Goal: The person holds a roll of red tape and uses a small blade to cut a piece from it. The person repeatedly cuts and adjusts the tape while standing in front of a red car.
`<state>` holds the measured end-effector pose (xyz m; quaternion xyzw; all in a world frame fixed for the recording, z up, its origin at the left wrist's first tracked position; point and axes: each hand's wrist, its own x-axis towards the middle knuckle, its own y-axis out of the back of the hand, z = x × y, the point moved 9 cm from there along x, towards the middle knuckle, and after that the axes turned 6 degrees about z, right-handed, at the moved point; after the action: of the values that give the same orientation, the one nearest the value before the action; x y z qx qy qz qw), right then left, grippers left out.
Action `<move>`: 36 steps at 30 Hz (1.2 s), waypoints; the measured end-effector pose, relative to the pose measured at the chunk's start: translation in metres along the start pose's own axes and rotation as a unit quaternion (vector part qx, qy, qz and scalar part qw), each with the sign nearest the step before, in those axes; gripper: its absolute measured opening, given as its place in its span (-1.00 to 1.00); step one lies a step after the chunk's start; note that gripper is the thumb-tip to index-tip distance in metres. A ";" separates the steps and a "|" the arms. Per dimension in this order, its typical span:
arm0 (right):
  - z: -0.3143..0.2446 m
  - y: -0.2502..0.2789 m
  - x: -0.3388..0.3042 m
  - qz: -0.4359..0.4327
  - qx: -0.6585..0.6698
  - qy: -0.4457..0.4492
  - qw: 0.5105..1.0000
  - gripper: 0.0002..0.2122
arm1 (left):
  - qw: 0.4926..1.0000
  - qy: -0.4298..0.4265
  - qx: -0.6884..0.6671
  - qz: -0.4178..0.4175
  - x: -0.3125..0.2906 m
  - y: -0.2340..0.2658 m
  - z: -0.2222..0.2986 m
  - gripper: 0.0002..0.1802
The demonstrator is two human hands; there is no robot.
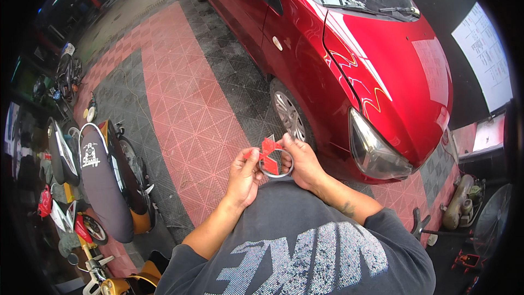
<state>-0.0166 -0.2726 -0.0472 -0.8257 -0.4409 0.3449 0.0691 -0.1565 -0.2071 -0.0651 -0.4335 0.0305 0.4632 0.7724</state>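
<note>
In front of my chest, both hands meet at a thin grey ring (279, 175) that looks like a narrow roll of tape. Flat bright red pieces (270, 165) show inside and above it, some with angular corners; I cannot tell whether they are joined to the ring. My left hand (244, 179) is closed in a pinch at the red pieces on the ring's left side. With thumb and fingers, my right hand (303, 165) grips the ring's upper right side. The red car's front wheel (289, 110) lies just beyond the hands.
A red car (327, 60) stands close on the right, its headlight (375, 150) near my right arm. Motorbikes, one with a dark seat cover (101, 186), line the left. Red and black grid tiles (180, 76) cover the floor. A fan (494, 221) and a compressor-like machine (461, 202) stand at right.
</note>
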 end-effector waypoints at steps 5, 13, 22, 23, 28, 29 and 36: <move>0.007 0.000 0.004 -0.022 -0.050 0.030 0.998 -0.72 | 1.000 0.025 -0.013 0.009 -0.004 -0.005 0.001 -0.75; 0.010 0.009 0.007 0.030 -0.022 0.000 0.999 -0.67 | 0.996 0.019 0.082 -0.026 -0.002 -0.015 -0.007 -0.70; -0.069 0.054 0.001 0.128 -0.315 0.223 0.914 -0.59 | 0.956 -0.148 0.250 0.049 -0.003 -0.005 0.034 -0.70; -0.086 0.039 -0.012 0.119 -0.391 0.333 0.850 -0.60 | 0.944 -0.161 0.284 0.055 -0.006 -0.004 0.040 -0.70; -0.108 -0.005 -0.058 0.025 -0.491 0.447 0.748 -0.72 | 0.923 -0.212 0.311 0.084 -0.014 -0.013 0.064 -0.71; -0.108 -0.009 -0.060 0.024 -0.509 0.440 0.739 -0.74 | 0.917 -0.221 0.322 0.085 -0.014 -0.015 0.067 -0.71; -0.113 -0.043 -0.080 0.051 -0.597 0.504 0.621 -0.71 | 0.854 -0.268 0.431 0.111 -0.023 -0.029 0.083 -0.68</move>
<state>-0.0041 -0.2877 0.0966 -0.7506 -0.4035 -0.4621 -0.2454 -0.1775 -0.1705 0.0157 0.0903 0.0666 0.5845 0.8036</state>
